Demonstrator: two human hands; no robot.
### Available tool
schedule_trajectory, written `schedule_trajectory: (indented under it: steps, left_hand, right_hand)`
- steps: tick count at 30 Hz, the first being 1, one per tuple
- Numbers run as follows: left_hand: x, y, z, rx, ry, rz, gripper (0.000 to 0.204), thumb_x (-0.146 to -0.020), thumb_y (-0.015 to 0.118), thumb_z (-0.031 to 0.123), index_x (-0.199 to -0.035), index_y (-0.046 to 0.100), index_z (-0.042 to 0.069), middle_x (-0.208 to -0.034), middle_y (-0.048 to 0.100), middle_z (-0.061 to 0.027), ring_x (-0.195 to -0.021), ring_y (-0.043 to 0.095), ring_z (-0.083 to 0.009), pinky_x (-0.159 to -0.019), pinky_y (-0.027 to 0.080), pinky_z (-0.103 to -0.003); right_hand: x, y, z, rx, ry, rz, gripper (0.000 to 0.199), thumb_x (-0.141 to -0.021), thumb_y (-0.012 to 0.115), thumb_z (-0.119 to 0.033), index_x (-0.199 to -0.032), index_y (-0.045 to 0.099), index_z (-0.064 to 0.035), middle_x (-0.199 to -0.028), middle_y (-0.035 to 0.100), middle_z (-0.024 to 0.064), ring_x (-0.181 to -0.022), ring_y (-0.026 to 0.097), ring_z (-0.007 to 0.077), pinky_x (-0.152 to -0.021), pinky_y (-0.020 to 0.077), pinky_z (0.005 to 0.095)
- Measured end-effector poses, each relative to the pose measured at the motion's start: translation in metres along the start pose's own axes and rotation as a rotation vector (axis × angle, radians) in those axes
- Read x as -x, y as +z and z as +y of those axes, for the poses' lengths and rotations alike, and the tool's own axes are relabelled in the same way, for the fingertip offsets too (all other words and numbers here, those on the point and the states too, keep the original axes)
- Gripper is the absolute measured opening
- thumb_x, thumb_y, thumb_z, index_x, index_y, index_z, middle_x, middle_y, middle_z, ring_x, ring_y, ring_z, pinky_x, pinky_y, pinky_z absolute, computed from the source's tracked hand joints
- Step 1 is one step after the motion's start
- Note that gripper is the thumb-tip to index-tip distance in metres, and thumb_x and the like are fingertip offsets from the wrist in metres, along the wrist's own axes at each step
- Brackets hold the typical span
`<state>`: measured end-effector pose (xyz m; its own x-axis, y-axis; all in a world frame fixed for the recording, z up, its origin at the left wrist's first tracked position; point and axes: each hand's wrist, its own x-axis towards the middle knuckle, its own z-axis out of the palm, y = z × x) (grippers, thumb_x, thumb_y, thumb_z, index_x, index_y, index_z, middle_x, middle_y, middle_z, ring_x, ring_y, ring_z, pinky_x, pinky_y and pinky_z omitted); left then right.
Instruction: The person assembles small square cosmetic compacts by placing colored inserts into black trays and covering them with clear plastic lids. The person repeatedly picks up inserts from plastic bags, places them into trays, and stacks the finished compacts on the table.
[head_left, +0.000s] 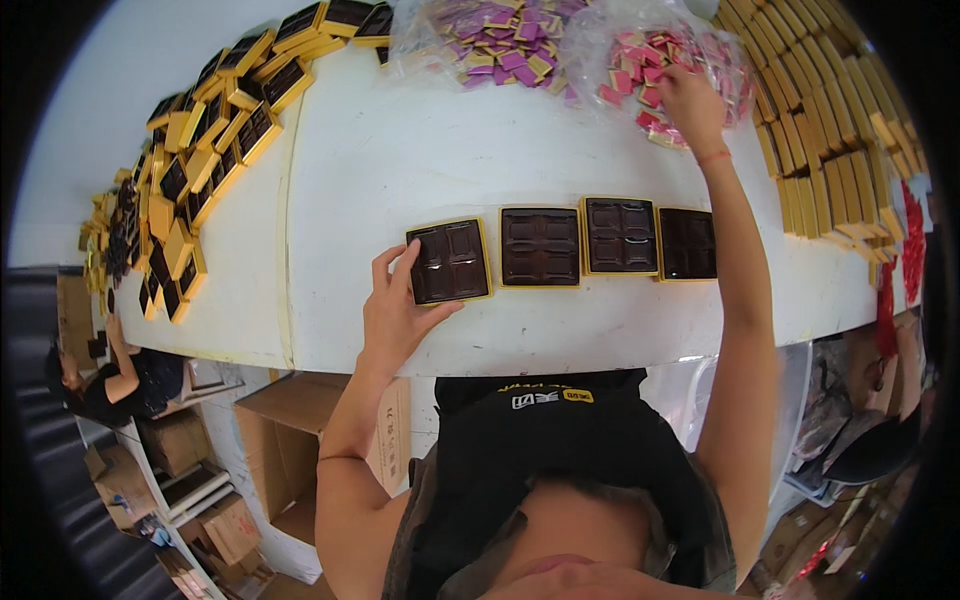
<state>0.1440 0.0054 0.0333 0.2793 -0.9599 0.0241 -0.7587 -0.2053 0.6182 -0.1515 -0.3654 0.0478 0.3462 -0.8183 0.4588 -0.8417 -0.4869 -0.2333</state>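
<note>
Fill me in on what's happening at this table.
A person stands at a white table. The left hand rests on the leftmost dark tray in a row of four, all empty. The right hand reaches into a clear bag of pink-wrapped pieces; a bag of purple ones lies beside it.

Colours here are pretty loud: the four square plastic insert trays (540, 246) along the near edge of the white table (380, 150) are glossy dark brown with thin gold rims. At the far edge, one clear bag holds purple-and-gold wrapped squares (500, 40), the other pink-red ones (650, 75). Black-and-gold boxes (215, 120) crowd the left edge, plain gold stacks (820, 130) the right.
</note>
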Motion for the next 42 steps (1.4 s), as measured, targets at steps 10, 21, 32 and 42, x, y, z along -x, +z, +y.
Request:
schedule_trajectory:
  steps: [10,21,32,42]
  left_hand:
    - [-0.015,0.025,0.014,0.030,0.228,0.251,0.101,-0.063,0.088,0.028,-0.144,0.034,0.002,-0.147,0.038,-0.0224,-0.130,0.040,-0.0376,-0.107,0.031,-0.047]
    - [-0.011,0.009,-0.027,0.450,0.258,0.045,0.113,-0.064,0.077,0.007,-0.155,0.010,0.006,-0.161,0.007,-0.0243,-0.149,0.012,-0.0399,-0.118,0.021,-0.044]
    - [-0.026,-0.009,-0.022,-0.033,0.362,-0.178,0.093,-0.071,0.077,0.023,-0.149,0.031,0.002,-0.157,0.027,-0.0178,-0.147,0.018,-0.0399,-0.120,0.016,-0.049]
    - [-0.040,-0.004,-0.013,-0.086,0.459,-0.241,0.075,-0.079,0.077,0.032,-0.144,0.046,0.013,-0.157,0.033,-0.0088,-0.147,0.020,-0.0376,-0.119,0.016,-0.053]
  right_hand:
    - [0.090,0.009,-0.192,-1.189,-0.110,-0.636,0.014,-0.089,0.069,-0.013,-0.098,0.066,-0.0030,-0.085,0.070,0.0030,-0.078,0.063,0.0084,-0.071,0.0496,0.0251]
    - [0.095,0.051,-0.226,-0.896,-0.389,-0.620,0.018,-0.083,0.075,-0.017,-0.095,0.069,-0.0056,-0.082,0.067,0.0056,-0.069,0.062,0.0143,-0.064,0.0488,0.0290]
    - [0.095,0.013,-0.218,-0.431,-0.798,-0.476,0.006,-0.082,0.070,-0.015,-0.084,0.071,-0.0094,-0.084,0.062,0.0075,-0.082,0.061,0.0278,-0.074,0.0494,0.0389]
    - [-0.038,0.096,-0.117,-0.057,-0.214,-0.217,0.015,-0.077,0.061,-0.016,-0.082,0.069,-0.0034,-0.086,0.068,0.0209,-0.086,0.066,0.0370,-0.075,0.0525,0.0488]
